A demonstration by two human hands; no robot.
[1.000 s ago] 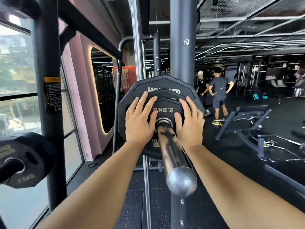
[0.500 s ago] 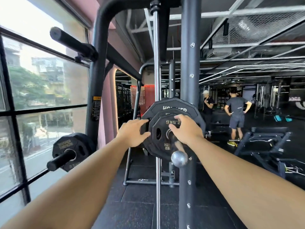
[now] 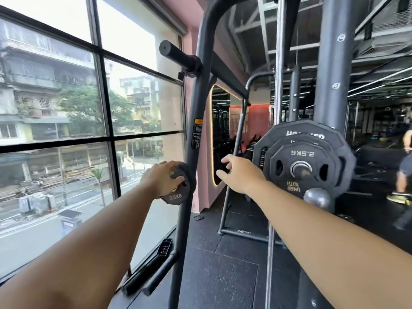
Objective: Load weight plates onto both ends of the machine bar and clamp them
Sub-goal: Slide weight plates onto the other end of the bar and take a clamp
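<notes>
Two black plates sit on the machine bar's sleeve (image 3: 316, 198) at the right: a small 2.5 kg plate (image 3: 301, 157) in front of a larger plate (image 3: 296, 132). Another 2.5 kg plate (image 3: 178, 195) hangs on a storage peg of the rack upright (image 3: 196, 121), left of centre. My left hand (image 3: 161, 178) lies over this stored plate with its fingers curled on its face and rim. My right hand (image 3: 239, 172) hovers in the air between the rack upright and the loaded plates, fingers spread, holding nothing. No clamp shows on the sleeve.
A large window (image 3: 66, 108) fills the left side. An empty storage peg (image 3: 178, 54) sticks out high on the rack, and two more pegs (image 3: 153, 273) sit low near the floor. Chrome guide rod (image 3: 276, 108) and thick post (image 3: 334, 59) stand behind the bar. A person (image 3: 404, 161) stands far right.
Both hands have left the loaded 2.5 kg plate on the bar. My view turned left; my left hand reached the stored plate on the rack peg, and my right hand followed leftward.
</notes>
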